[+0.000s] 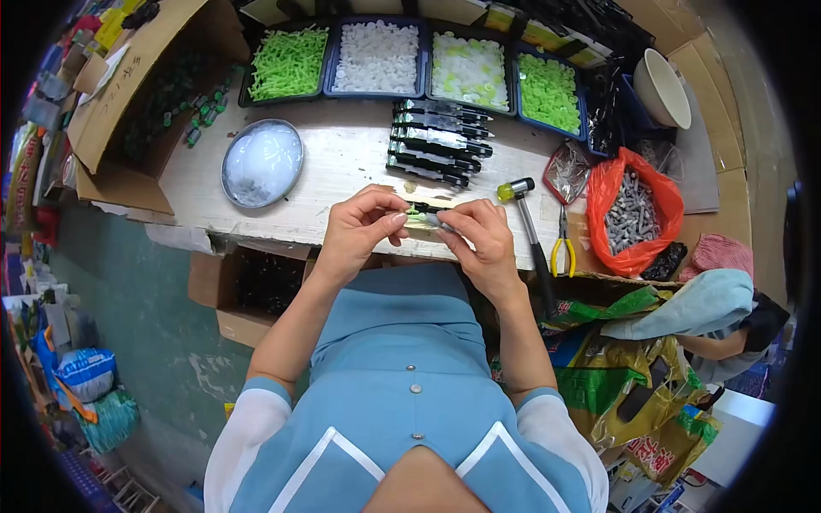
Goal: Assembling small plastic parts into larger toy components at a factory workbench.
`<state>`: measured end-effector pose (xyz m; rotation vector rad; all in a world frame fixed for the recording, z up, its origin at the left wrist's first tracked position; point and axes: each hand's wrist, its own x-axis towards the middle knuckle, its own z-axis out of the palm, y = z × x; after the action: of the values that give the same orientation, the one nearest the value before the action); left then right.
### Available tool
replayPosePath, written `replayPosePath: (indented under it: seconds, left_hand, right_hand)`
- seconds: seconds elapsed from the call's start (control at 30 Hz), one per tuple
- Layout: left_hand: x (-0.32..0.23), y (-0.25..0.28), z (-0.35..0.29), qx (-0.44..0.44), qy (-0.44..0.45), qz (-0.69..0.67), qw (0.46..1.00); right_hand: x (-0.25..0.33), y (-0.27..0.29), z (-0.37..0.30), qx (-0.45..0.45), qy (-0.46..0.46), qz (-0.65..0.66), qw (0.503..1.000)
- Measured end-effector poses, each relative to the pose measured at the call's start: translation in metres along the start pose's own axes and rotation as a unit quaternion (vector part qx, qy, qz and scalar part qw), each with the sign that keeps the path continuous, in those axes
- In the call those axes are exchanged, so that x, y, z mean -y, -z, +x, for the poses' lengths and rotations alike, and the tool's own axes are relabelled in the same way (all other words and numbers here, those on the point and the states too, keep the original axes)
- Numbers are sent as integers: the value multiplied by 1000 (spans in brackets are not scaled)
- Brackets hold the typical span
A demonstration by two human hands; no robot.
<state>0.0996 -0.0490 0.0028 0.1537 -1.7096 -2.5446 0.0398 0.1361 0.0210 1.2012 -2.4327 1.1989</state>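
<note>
Close to the near edge of the white worktable (325, 171), my two hands meet over a small part. Its green end is pinched between the thumb and fingers of my left hand (359, 229). My right hand (486, 239) grips the grey end of the small green-and-grey part (421, 216). Fingers cover much of it, so its exact kind is hidden. Just beyond lies a stack of long black parts with silvery tips (439, 144), side by side. A hammer (531, 235) with a yellow-and-black head is to the right of my right hand.
Trays of green sticks (289, 64), white pieces (376, 58), mixed pieces (469, 73) and green pieces (550, 92) line the back. At left are a round dish (262, 162) and a cardboard box (128, 94). Yellow-handled pliers (563, 250) and a red bag (599, 224) lie right.
</note>
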Motion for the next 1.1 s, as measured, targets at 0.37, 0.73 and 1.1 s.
replayPosePath:
  seconds: [0.37,0.73,1.1]
  left_hand:
    - [3,2,3,-6,-26,20,999]
    - [3,-1,3,-13,-103,166,981]
    - [-4,6,9,128,-241,297,915]
  right_hand:
    - [0,0,3,5,-4,-17,1000]
    - [0,-3,5,13,4,-21,1000]
    - [-8,6,10,121,4,77,990]
